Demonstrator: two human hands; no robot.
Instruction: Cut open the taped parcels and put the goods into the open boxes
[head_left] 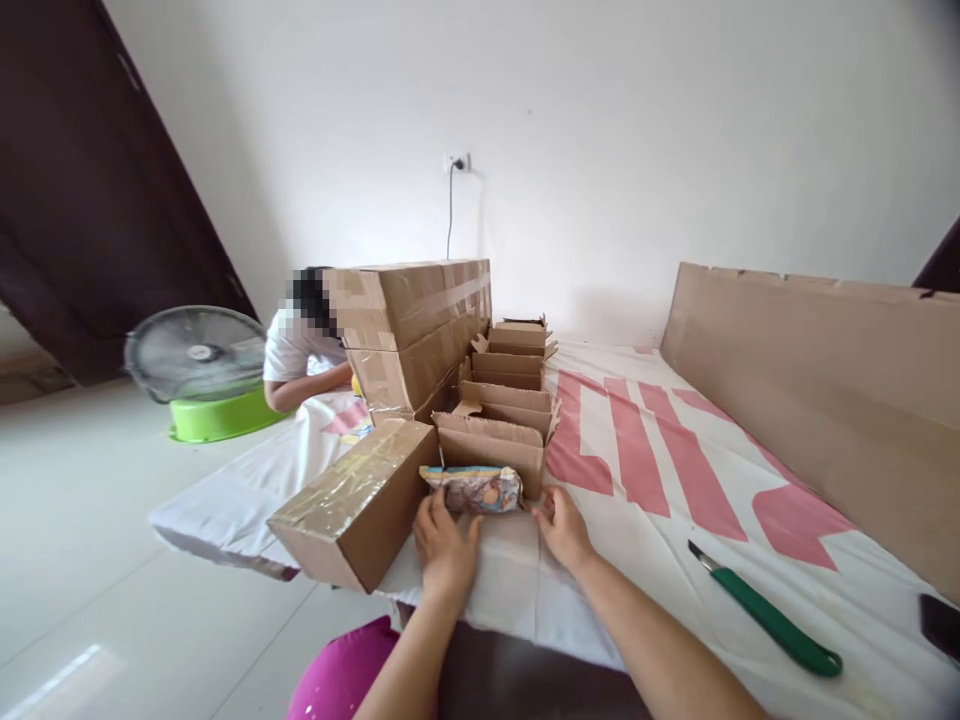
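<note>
1 patterned packet (486, 491) in between: left hand (446, 548) spread wide at left end, right hand (564, 530) half-curled near right end, its grip unclear!

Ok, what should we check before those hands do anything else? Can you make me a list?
1. Left hand at the colourful packet: ok, its fingers are at the left end.
2. Right hand gripping the packet: cannot tell; it is beside the right end.
3. Knife apart from both hands: ok, it lies off to the right.
4. Blade covered: not ok, it is bare.
5. Taped box well back from the edge: not ok, its near end is at the edge of the cloth.
</note>
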